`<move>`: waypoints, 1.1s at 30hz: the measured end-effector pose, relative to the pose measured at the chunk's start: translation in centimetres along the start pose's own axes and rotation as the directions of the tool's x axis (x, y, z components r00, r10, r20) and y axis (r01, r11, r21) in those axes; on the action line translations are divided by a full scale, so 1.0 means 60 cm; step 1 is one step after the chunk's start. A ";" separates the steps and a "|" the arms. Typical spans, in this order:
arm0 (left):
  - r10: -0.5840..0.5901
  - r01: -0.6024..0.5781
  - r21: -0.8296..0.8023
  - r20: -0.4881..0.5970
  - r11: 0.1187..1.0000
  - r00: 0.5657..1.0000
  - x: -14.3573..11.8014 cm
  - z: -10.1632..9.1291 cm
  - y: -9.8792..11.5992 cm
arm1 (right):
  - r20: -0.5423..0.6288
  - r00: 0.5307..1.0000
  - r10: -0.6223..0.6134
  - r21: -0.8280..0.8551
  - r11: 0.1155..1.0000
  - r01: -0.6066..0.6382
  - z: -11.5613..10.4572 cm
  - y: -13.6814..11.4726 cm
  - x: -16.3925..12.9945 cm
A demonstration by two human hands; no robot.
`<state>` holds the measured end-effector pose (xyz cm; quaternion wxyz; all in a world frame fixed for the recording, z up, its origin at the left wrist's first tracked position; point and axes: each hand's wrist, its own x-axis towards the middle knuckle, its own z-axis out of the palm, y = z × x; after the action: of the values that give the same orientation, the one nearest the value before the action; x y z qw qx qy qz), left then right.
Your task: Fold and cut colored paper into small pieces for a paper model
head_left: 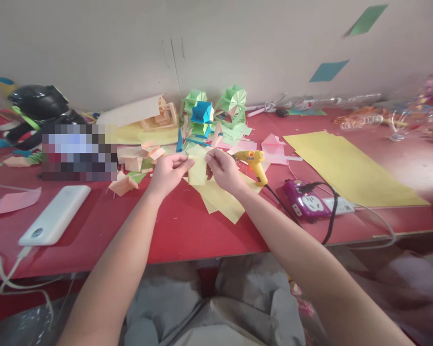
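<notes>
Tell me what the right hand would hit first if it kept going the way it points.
Probably the blue and green paper model. The right hand, pinching the yellow paper, points forward and a bit left toward the wall. Loose paper scraps lie lower in between, so depth is uncertain.

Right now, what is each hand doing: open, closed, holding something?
Left hand: closed, pinching the left edge of the yellow paper piece.
Right hand: closed, pinching the same paper's right edge, above the red table.
</notes>
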<state>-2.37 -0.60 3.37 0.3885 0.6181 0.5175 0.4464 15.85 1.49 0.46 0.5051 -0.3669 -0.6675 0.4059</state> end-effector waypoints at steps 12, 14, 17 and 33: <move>-0.034 0.035 -0.026 0.022 0.999 0.999 0.004 0.005 -0.008 | -0.083 0.996 0.043 0.055 0.998 -0.038 -0.002 0.002 0.004; -0.024 0.026 -0.055 0.045 0.998 0.999 0.005 0.005 -0.010 | -0.105 0.993 0.048 0.062 0.997 -0.042 -0.003 0.003 0.006; -0.015 0.017 -0.064 0.037 0.998 0.999 0.008 0.003 -0.014 | -0.123 0.991 0.045 0.052 0.998 -0.039 -0.003 0.003 0.007; -0.082 0.081 -0.176 -0.001 0.981 0.997 0.014 0.006 -0.024 | 0.110 0.992 0.061 0.144 0.987 -0.076 0.001 -0.003 0.002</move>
<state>-2.37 0.47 2.01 0.4575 0.5578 0.5025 0.4764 15.74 1.54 0.68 0.4807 -0.3293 -0.6482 0.4902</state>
